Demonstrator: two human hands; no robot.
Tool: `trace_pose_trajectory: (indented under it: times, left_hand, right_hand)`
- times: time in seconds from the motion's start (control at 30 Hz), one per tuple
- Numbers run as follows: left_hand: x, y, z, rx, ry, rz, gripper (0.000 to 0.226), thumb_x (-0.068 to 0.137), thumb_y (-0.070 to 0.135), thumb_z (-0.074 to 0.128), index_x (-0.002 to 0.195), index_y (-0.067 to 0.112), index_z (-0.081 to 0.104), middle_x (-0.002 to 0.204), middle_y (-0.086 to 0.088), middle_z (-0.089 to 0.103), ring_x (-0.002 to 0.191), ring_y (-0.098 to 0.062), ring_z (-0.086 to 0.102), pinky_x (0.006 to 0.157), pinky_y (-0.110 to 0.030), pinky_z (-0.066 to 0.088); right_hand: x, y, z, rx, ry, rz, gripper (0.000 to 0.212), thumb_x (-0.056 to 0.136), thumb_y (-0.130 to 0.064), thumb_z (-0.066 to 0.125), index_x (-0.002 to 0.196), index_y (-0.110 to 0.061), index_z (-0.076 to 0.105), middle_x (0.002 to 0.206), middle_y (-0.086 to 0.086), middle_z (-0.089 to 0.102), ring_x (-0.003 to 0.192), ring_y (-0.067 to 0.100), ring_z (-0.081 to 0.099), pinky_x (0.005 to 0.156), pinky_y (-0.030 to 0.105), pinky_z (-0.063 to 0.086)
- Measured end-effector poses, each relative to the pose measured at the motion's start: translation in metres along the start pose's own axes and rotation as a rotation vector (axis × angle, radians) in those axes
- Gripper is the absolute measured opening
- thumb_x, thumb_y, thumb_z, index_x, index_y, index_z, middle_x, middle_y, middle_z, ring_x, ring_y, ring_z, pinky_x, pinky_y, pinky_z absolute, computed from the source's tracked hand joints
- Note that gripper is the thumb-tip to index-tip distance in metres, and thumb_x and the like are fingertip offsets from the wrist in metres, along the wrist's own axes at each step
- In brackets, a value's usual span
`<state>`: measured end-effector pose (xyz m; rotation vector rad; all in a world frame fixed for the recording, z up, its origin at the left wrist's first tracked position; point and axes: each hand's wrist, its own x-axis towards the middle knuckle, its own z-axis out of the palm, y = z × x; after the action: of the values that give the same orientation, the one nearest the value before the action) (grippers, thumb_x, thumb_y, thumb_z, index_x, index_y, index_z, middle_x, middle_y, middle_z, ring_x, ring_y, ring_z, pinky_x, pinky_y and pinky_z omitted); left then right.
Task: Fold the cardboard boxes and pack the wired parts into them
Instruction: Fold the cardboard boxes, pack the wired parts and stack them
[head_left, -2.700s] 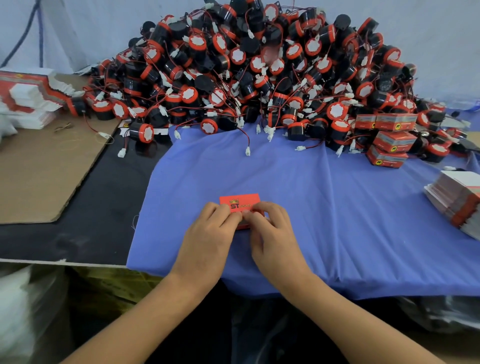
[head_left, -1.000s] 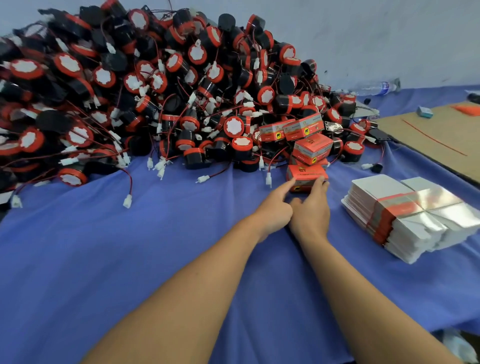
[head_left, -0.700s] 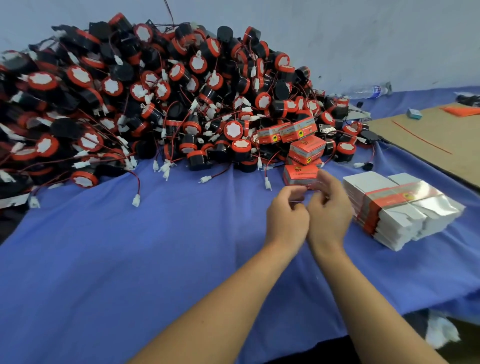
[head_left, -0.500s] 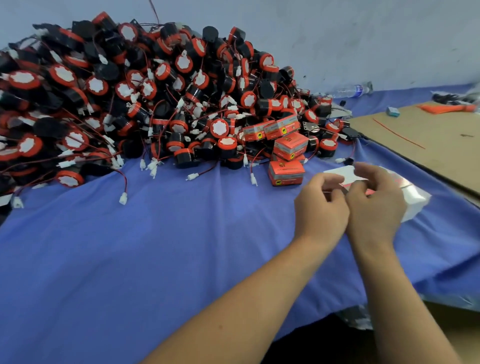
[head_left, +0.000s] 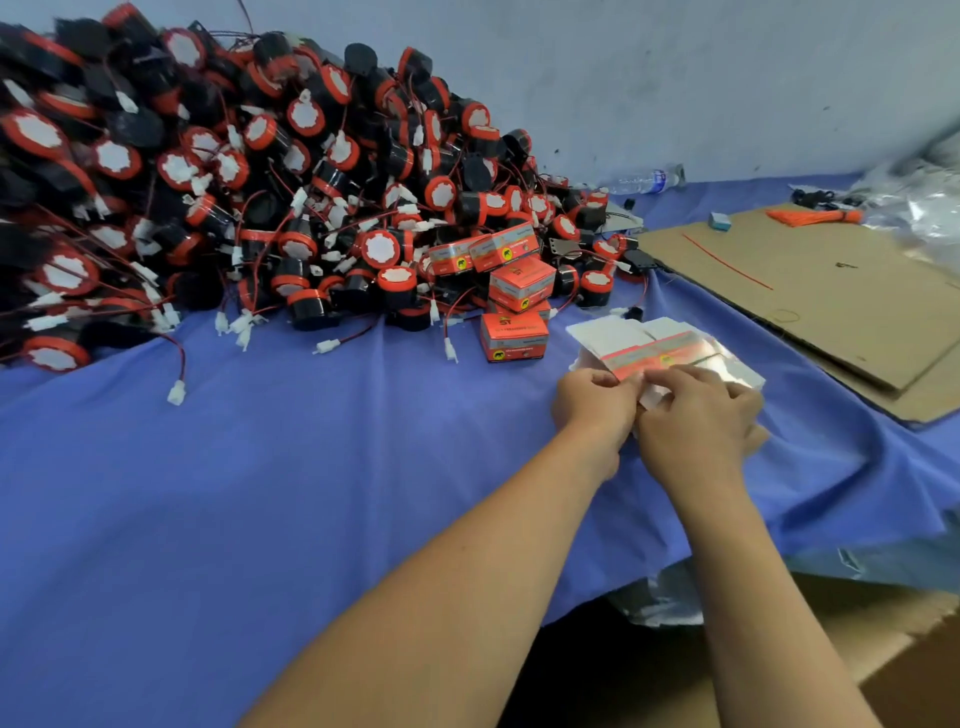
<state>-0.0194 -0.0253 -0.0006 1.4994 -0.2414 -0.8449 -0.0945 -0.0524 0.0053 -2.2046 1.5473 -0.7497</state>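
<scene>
A big heap of black and orange wired parts (head_left: 270, 208) fills the back left of the blue cloth (head_left: 260, 493). Several folded orange boxes (head_left: 514, 338) sit at the heap's right foot. Just right of them lies a stack of flat white and orange box blanks (head_left: 639, 343). My left hand (head_left: 592, 405) and my right hand (head_left: 696, 415) are side by side at the stack's near edge. Their fingertips pinch the topmost blank at its edge. The lower blanks are partly hidden under my hands.
A brown cardboard sheet (head_left: 831, 291) lies at the right with a red wire on it. A clear water bottle (head_left: 644, 181) lies against the back wall. Crumpled plastic (head_left: 930, 208) sits in the far right corner. The cloth's front edge hangs over the table.
I set the closed orange box down beside the other folded boxes. Both hands then moved right to the stack of flat blanks and took hold of the top one.
</scene>
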Motion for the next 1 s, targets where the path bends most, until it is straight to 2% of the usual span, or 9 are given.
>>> trace_pose_trajectory:
  times: [0.13, 0.23, 0.33, 0.5, 0.63, 0.73, 0.83, 0.93, 1.0]
  left_hand:
    - [0.002, 0.002, -0.011, -0.104, -0.002, 0.026, 0.016, 0.092, 0.016, 0.077, 0.079, 0.017, 0.067, 0.082, -0.005, 0.071, 0.07, -0.019, 0.065, 0.084, -0.043, 0.064]
    - [0.001, 0.006, -0.023, -0.113, -0.036, 0.063, 0.013, 0.095, 0.015, 0.074, 0.084, 0.017, 0.067, 0.086, -0.002, 0.071, 0.069, -0.013, 0.063, 0.078, -0.032, 0.062]
    - [-0.004, 0.01, -0.027, -0.134, -0.104, 0.071, 0.011, 0.096, 0.013, 0.072, 0.087, 0.017, 0.067, 0.082, 0.002, 0.068, 0.07, -0.011, 0.061, 0.07, -0.024, 0.058]
    - [-0.011, 0.009, -0.017, -0.131, -0.181, 0.067, 0.004, 0.1, 0.012, 0.065, 0.097, 0.012, 0.063, 0.102, -0.013, 0.069, 0.088, -0.024, 0.062, 0.094, -0.046, 0.059]
    - [-0.018, 0.012, -0.028, -0.22, -0.163, 0.127, 0.002, 0.102, 0.015, 0.064, 0.1, 0.014, 0.063, 0.099, -0.01, 0.067, 0.074, -0.013, 0.057, 0.077, -0.031, 0.056]
    - [-0.028, 0.017, -0.06, -0.282, -0.168, 0.25, 0.008, 0.102, 0.011, 0.063, 0.109, 0.015, 0.063, 0.082, 0.002, 0.064, 0.056, 0.001, 0.055, 0.062, -0.016, 0.052]
    - [-0.043, 0.017, -0.11, -0.258, -0.121, 0.395, 0.035, 0.101, 0.01, 0.065, 0.133, 0.023, 0.057, 0.08, 0.005, 0.072, 0.063, 0.001, 0.061, 0.065, -0.016, 0.053]
    - [-0.061, 0.015, -0.166, -0.173, -0.036, 0.48, 0.049, 0.101, 0.012, 0.064, 0.147, 0.026, 0.05, 0.077, 0.0, 0.071, 0.063, -0.002, 0.059, 0.07, -0.018, 0.053]
    - [-0.074, 0.014, -0.202, -0.1, 0.027, 0.507, 0.053, 0.103, 0.015, 0.062, 0.152, 0.025, 0.047, 0.087, -0.009, 0.073, 0.073, -0.008, 0.066, 0.08, -0.024, 0.058]
  right_hand:
    - [-0.004, -0.002, -0.009, 0.071, 0.122, 0.044, 0.046, 0.095, -0.01, 0.051, 0.137, -0.024, 0.062, 0.154, 0.004, 0.047, 0.138, 0.037, 0.031, 0.107, 0.051, 0.03]
    - [-0.002, -0.001, -0.017, 0.116, 0.216, 0.048, 0.05, 0.095, -0.02, 0.056, 0.146, -0.021, 0.054, 0.155, 0.011, 0.043, 0.146, 0.037, 0.03, 0.113, 0.054, 0.029]
    - [0.001, 0.001, -0.02, 0.122, 0.177, 0.06, 0.057, 0.093, -0.028, 0.058, 0.149, -0.024, 0.048, 0.154, 0.01, 0.045, 0.145, 0.036, 0.033, 0.113, 0.057, 0.031]
    - [-0.002, 0.004, -0.022, 0.198, 0.118, 0.085, 0.056, 0.088, -0.023, 0.058, 0.144, -0.026, 0.052, 0.141, 0.01, 0.057, 0.132, 0.039, 0.047, 0.107, 0.056, 0.042]
    - [-0.008, 0.012, -0.028, 0.303, 0.16, 0.013, 0.054, 0.09, -0.027, 0.063, 0.143, -0.02, 0.053, 0.141, 0.007, 0.058, 0.133, 0.032, 0.049, 0.108, 0.057, 0.043]
    - [-0.016, 0.006, -0.036, 0.422, 0.114, -0.028, 0.075, 0.088, -0.043, 0.075, 0.153, -0.023, 0.044, 0.144, -0.002, 0.057, 0.133, 0.019, 0.053, 0.11, 0.047, 0.044]
    - [-0.032, -0.014, -0.037, 0.577, -0.016, -0.152, 0.091, 0.079, -0.045, 0.086, 0.155, -0.027, 0.04, 0.137, -0.011, 0.056, 0.119, 0.001, 0.058, 0.098, 0.03, 0.049]
    - [-0.05, -0.04, -0.025, 0.611, -0.181, -0.315, 0.081, 0.074, -0.042, 0.089, 0.146, -0.032, 0.052, 0.128, -0.012, 0.063, 0.111, -0.002, 0.061, 0.09, 0.024, 0.052]
    - [-0.067, -0.059, -0.011, 0.637, -0.25, -0.391, 0.07, 0.075, -0.043, 0.088, 0.136, -0.045, 0.054, 0.118, -0.025, 0.062, 0.106, -0.008, 0.06, 0.085, 0.016, 0.05]
